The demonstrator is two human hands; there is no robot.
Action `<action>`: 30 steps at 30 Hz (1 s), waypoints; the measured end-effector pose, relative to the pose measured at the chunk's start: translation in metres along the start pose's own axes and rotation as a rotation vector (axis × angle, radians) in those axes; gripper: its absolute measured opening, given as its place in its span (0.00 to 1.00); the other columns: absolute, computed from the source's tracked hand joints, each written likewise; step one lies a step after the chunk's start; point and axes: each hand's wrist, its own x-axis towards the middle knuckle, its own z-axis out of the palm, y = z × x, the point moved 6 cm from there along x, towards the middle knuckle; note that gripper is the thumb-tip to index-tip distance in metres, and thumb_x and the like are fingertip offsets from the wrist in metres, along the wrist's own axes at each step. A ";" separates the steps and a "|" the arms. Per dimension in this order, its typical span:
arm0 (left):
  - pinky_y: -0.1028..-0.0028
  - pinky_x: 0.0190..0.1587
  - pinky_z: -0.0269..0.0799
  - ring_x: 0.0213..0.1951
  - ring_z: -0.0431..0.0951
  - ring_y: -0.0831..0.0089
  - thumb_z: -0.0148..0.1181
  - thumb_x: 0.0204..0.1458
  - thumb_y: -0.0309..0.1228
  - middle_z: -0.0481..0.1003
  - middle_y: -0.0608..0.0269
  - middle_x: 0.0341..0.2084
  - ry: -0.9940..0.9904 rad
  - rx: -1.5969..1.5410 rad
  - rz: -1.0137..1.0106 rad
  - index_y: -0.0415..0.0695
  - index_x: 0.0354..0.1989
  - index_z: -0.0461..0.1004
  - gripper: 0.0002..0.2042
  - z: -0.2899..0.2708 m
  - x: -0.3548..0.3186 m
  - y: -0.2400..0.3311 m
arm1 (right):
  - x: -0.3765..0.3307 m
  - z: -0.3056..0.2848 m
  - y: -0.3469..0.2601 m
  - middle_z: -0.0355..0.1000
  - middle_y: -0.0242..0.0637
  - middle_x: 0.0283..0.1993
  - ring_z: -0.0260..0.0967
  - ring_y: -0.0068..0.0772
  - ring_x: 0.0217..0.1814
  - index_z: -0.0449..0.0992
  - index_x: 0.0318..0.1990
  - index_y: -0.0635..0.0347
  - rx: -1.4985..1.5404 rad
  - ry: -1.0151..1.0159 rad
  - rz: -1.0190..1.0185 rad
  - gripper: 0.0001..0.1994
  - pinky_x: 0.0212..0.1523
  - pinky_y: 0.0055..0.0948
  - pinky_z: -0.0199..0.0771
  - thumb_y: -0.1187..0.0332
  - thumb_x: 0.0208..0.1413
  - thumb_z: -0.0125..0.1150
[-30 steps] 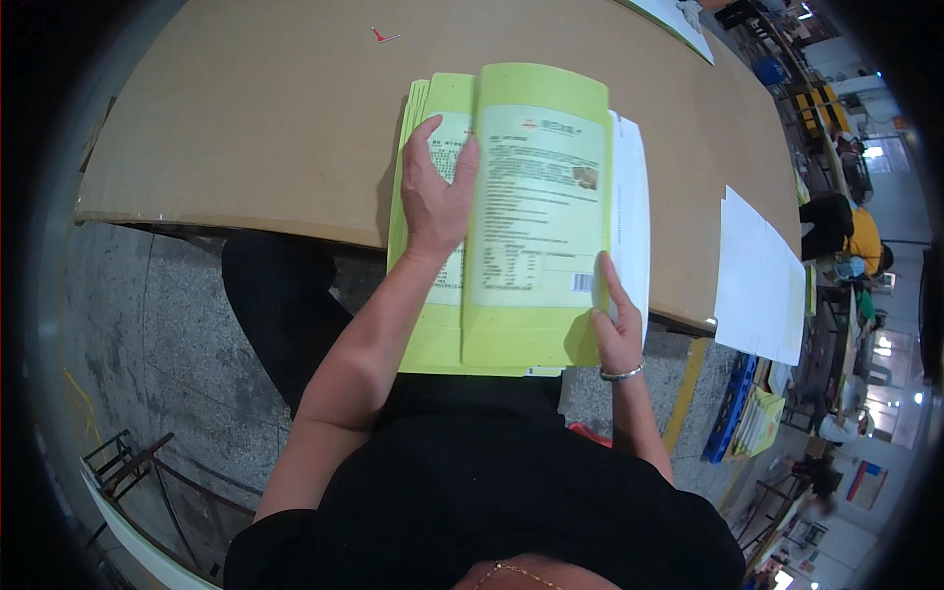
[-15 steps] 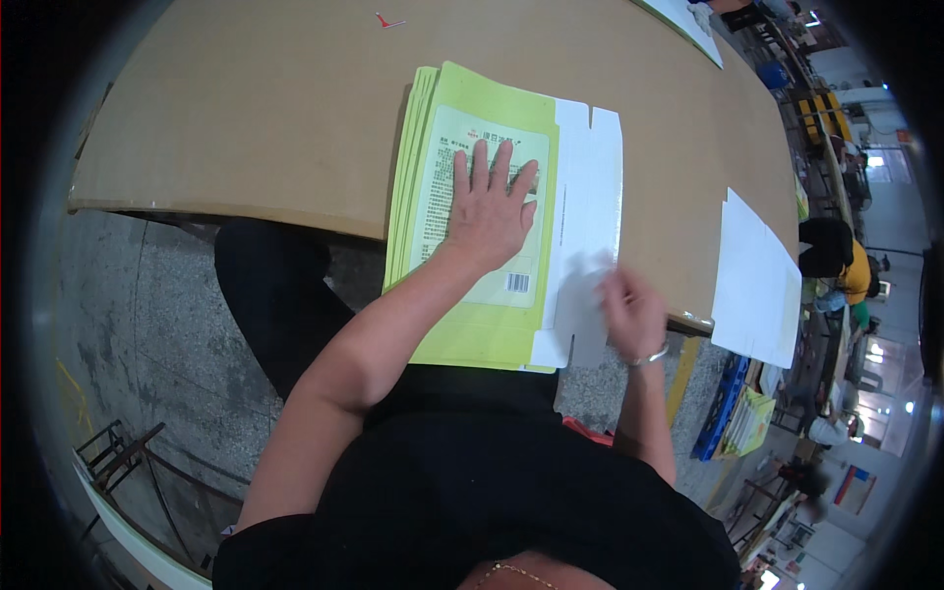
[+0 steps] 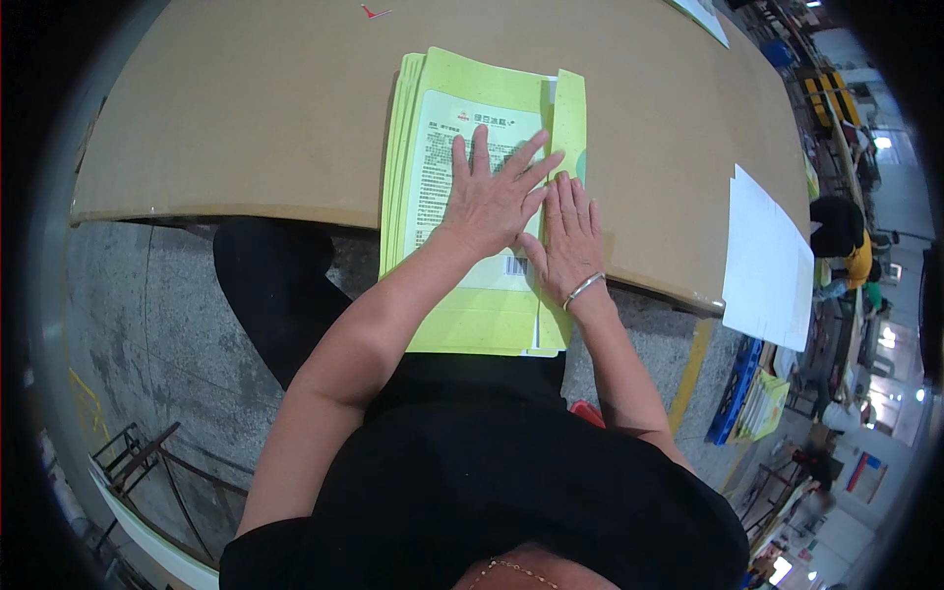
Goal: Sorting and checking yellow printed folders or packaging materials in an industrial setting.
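Observation:
A stack of flat green printed cardboard sheets (image 3: pixel 472 320) lies at the table's near edge, partly jutting over it. The top sheet bears a pale text panel and a barcode. Its right side flap (image 3: pixel 567 108) is folded over inward, green face up, with a thin strip of white showing beside it. Flat on the panel rests my left hand (image 3: pixel 484 206), fingers spread. My right hand (image 3: pixel 567 236), wearing a bracelet, presses on the folded flap with its fingers stretched out. The two hands touch or nearly touch near the fold line.
The brown table (image 3: pixel 246 118) spreads beyond the stack. White sheets (image 3: pixel 767 261) lie at its right corner, overhanging. A small red scrap (image 3: pixel 374 13) is at the far side. Below right stands a blue crate (image 3: pixel 737 391) beside green sheets. A person in yellow (image 3: pixel 857 258) is farther right.
The white flap on the right has been folded over to the left, showing its green side. My right hand moved up and onto it. My left hand stays on the panel.

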 end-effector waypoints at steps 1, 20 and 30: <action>0.30 0.63 0.30 0.67 0.44 0.30 0.38 0.61 0.55 0.53 0.80 0.69 -0.082 0.043 0.008 0.67 0.69 0.56 0.26 0.007 0.000 0.001 | -0.003 -0.003 -0.003 0.50 0.50 0.72 0.39 0.46 0.77 0.56 0.67 0.68 -0.018 -0.021 -0.019 0.34 0.73 0.49 0.37 0.50 0.62 0.46; 0.35 0.67 0.24 0.70 0.36 0.39 0.44 0.58 0.59 0.51 0.79 0.70 -0.246 0.031 -0.065 0.65 0.69 0.53 0.31 0.000 -0.005 -0.006 | -0.080 -0.006 0.232 0.47 0.66 0.70 0.47 0.61 0.73 0.49 0.72 0.38 -0.209 -0.445 0.482 0.58 0.62 0.62 0.59 0.27 0.32 0.64; 0.37 0.67 0.25 0.70 0.37 0.38 0.47 0.58 0.56 0.51 0.78 0.70 -0.221 0.031 -0.035 0.64 0.69 0.54 0.31 0.000 0.002 0.003 | -0.063 -0.117 0.128 0.48 0.44 0.74 0.59 0.46 0.69 0.50 0.72 0.48 0.638 0.030 0.148 0.44 0.66 0.41 0.62 0.82 0.43 0.53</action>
